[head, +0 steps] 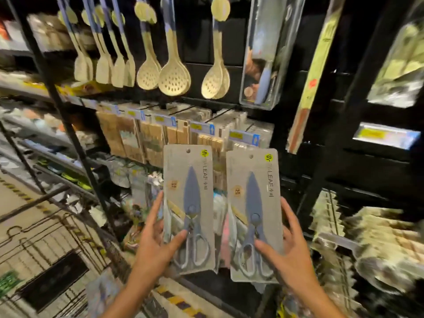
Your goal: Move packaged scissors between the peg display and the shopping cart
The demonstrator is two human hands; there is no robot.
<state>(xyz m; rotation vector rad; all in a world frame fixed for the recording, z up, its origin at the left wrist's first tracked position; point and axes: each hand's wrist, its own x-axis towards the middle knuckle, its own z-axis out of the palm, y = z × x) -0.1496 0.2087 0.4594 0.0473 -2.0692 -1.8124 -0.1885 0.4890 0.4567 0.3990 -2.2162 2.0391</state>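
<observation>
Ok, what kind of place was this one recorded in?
Most likely a retail shop's kitchenware aisle: pale slotted spoons hang on display, blue-and-yellow shelf price tags front stacked packs, and each hand holds carded blue-handled scissors bearing a yellow price sticker.

Two carded packs of blue-handled scissors, the left pack (188,203) and right pack (253,212), are held upright, side by side.

My left hand (158,246) hides its pack's (188,203) left edge; shelf goods (378,237) right of my right hand (289,249) blur
</observation>
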